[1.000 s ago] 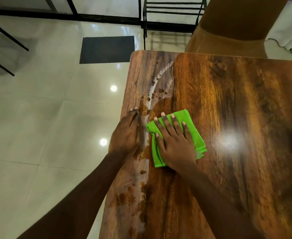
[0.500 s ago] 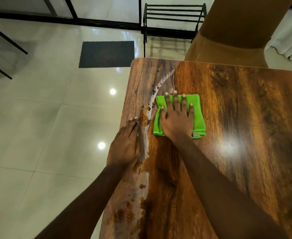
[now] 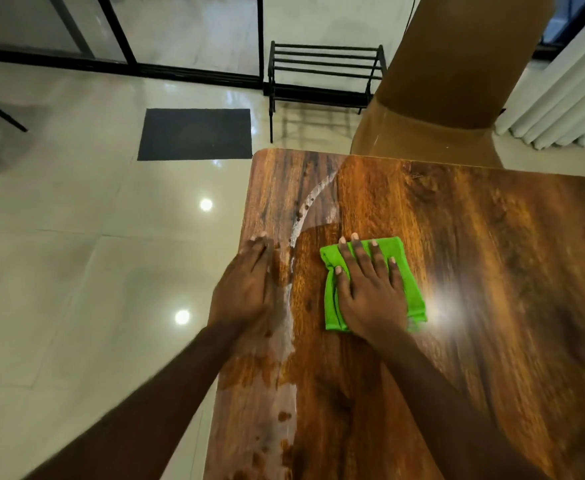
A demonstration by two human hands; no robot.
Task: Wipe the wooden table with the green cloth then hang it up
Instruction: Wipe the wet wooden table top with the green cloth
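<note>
Floor (image 3: 76, 271): glossy pale tiles fill the left of the room, with two round ceiling lights mirrored in them.
Mat (image 3: 194, 133): a dark rectangle, flat on the tiles beyond the table's far left corner.
Glazing (image 3: 187, 32): black-framed panels along the far wall.
Rack (image 3: 325, 71): black metal with horizontal bars, standing on the floor against the glazing.
Wooden table (image 3: 492, 237): dark, strongly grained and polished. Its left edge runs up the middle of the view.
Wet streak (image 3: 288, 306): a pale, curving film with brown droplets, running along the table close to its left edge.
Glare (image 3: 438, 303): a bright light patch on the tabletop, just right of the cloth.
Chair (image 3: 457, 64): brown and smooth, standing at the table's far edge.
Curtain (image 3: 568, 98): white pleats at the far right.
Left hand (image 3: 246, 289): palm down on the table's left edge, fingers straight and together. It holds nothing.
Right hand (image 3: 370, 296): palm down, pressing flat on the cloth, fingers straight and slightly spread, with the tips at the cloth's far edge.
Green cloth (image 3: 410, 289): bright green, folded into a rectangle with layered folds showing on its left side. It lies flat on the table under the right hand, right of the wet streak.
</note>
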